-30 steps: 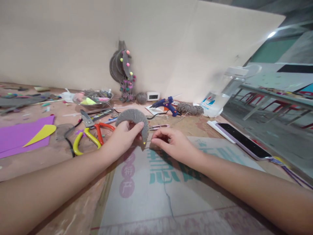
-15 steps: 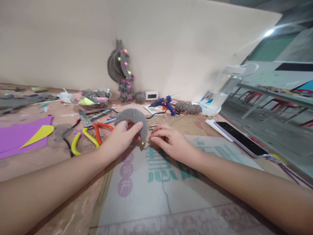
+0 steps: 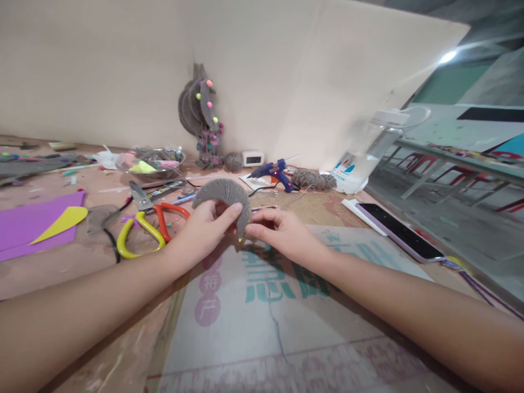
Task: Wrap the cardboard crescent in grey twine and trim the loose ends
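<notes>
A curved grey piece wound with yarn (image 3: 224, 192) is held above the printed sheet (image 3: 245, 338), with a small yellow bit at its lower tip. My left hand (image 3: 208, 226) grips it, thumb on its front face. My right hand (image 3: 274, 229) is closed beside the piece's right edge, thumb and fingertips brought together; whatever lies between them is too small to make out. A thin strand of yarn (image 3: 277, 330) lies on the sheet below the hands.
Scissors with yellow and red handles (image 3: 141, 234) and purple sheets (image 3: 41, 224) are at left. Behind stand a blue glue gun (image 3: 275, 174), grey yarn (image 3: 314, 180), a white clock (image 3: 252, 159) and a bottle (image 3: 360, 153). A phone (image 3: 401, 230) lies at right.
My right hand has moved slightly left, up to the grey piece's edge, and its fingers have drawn closer together. My left hand still grips the piece. The view has shifted slightly.
</notes>
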Demonstrator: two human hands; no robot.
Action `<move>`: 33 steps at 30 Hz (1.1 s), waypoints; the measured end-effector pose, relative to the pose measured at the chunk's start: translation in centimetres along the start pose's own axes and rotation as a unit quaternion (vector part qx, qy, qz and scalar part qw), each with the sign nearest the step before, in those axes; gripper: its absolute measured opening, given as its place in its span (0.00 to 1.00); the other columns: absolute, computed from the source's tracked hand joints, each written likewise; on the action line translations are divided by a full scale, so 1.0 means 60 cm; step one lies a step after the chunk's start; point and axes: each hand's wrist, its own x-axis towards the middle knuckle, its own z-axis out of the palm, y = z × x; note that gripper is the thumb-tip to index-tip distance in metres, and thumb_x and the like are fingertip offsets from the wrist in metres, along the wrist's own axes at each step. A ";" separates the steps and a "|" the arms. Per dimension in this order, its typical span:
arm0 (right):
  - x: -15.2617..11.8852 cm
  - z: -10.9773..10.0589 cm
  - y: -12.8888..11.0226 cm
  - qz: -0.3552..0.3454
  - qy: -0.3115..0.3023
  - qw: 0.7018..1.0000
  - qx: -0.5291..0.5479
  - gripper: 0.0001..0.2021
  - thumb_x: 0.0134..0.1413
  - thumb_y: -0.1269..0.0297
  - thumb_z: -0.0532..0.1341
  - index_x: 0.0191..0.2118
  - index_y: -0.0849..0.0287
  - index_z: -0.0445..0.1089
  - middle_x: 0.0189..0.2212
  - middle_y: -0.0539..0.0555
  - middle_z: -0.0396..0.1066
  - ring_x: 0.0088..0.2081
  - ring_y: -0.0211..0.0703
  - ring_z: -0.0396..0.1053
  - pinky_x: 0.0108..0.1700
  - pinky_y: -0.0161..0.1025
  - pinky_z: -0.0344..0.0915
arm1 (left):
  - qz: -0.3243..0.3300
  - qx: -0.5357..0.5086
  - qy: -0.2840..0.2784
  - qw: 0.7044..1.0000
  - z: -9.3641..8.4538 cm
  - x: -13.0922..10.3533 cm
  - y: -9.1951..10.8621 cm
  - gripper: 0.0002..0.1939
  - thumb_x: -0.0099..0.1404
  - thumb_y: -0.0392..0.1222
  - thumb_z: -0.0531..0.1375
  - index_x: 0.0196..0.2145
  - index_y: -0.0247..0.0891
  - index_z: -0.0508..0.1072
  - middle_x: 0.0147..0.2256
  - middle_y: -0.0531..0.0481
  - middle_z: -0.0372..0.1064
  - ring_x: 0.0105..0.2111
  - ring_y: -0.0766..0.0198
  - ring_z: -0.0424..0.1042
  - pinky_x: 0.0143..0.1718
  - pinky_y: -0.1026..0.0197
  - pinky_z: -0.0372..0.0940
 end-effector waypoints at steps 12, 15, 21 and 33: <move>-0.002 0.000 0.000 -0.001 -0.017 1.000 0.006 0.07 0.51 0.65 0.59 0.26 0.61 0.70 0.23 0.48 0.66 0.26 0.34 0.62 0.30 0.33 0.60 | 0.016 0.069 0.000 0.997 -0.003 0.004 -0.020 0.20 0.61 0.56 0.54 0.21 0.38 0.63 0.19 0.56 0.63 0.20 0.68 0.62 0.22 0.65 0.55; -0.004 0.000 -0.004 -0.007 -0.014 1.000 -0.001 0.07 0.51 0.66 0.59 0.26 0.61 0.69 0.24 0.48 0.66 0.27 0.34 0.62 0.30 0.32 0.59 | 0.013 0.095 -0.006 0.995 -0.004 0.006 -0.023 0.21 0.61 0.57 0.53 0.21 0.38 0.64 0.20 0.54 0.64 0.21 0.67 0.62 0.22 0.65 0.55; -0.006 0.000 -0.007 -0.007 -0.015 1.000 -0.007 0.07 0.52 0.65 0.59 0.26 0.61 0.69 0.23 0.48 0.65 0.26 0.33 0.60 0.29 0.32 0.58 | -0.001 0.126 -0.008 0.992 -0.007 0.009 -0.026 0.23 0.61 0.59 0.52 0.21 0.37 0.66 0.20 0.53 0.65 0.20 0.67 0.61 0.21 0.64 0.54; -0.002 -0.003 0.004 -0.005 0.036 0.999 0.004 0.16 0.60 0.58 0.51 0.30 0.62 0.70 0.24 0.50 0.67 0.26 0.35 0.62 0.29 0.33 0.59 | -0.027 0.042 0.027 0.998 -0.003 0.008 -0.016 0.20 0.60 0.56 0.55 0.20 0.37 0.64 0.18 0.56 0.61 0.18 0.69 0.60 0.20 0.66 0.54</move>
